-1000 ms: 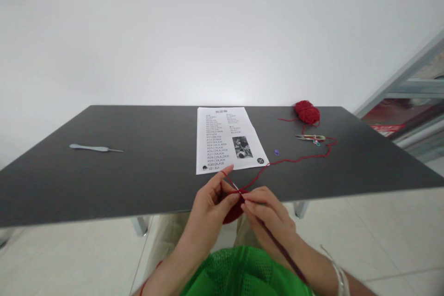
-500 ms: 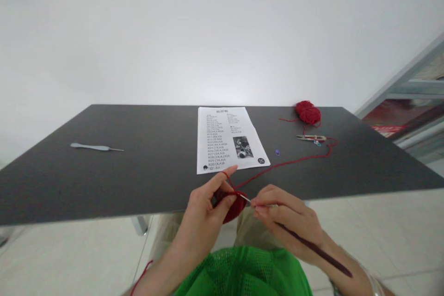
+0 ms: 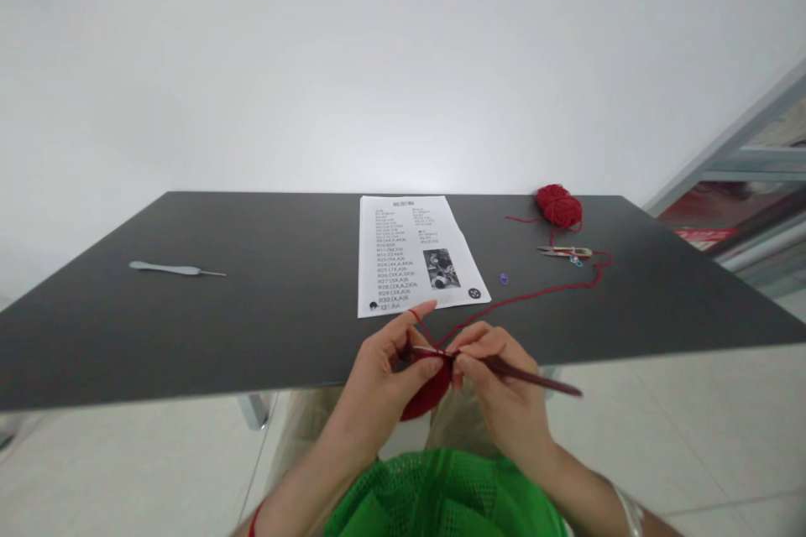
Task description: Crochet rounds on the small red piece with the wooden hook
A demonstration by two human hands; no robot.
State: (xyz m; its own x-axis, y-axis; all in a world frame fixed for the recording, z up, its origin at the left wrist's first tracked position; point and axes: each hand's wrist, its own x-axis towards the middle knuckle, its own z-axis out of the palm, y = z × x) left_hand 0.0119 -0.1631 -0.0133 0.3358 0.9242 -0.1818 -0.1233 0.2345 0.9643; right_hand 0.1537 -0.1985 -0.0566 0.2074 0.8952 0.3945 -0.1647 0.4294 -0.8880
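Pinched between the thumb and fingers of my left hand [image 3: 387,369] is a small round red crochet piece [image 3: 428,397], held at the table's front edge. A strand of red yarn [image 3: 522,299] loops over my raised left index finger and runs off to the right. My right hand [image 3: 500,369] grips a crochet hook [image 3: 545,380] with a dark brown handle and a silver shaft. The hook's metal tip lies across the top edge of the red piece, by the left thumb. Its exact stitch is too small to make out.
Printed pattern sheets [image 3: 403,256] lie just beyond my hands. To the right are a purple stitch marker [image 3: 503,278], thread snips [image 3: 565,252] and a red yarn ball [image 3: 558,206]. A second hook with a grey handle [image 3: 164,268] rests on the left of the dark table [image 3: 277,294].
My right hand has moved left, close against the left hand. The hook has swung from slanting down toward my wrist to nearly level, its tip now further left across the red piece.
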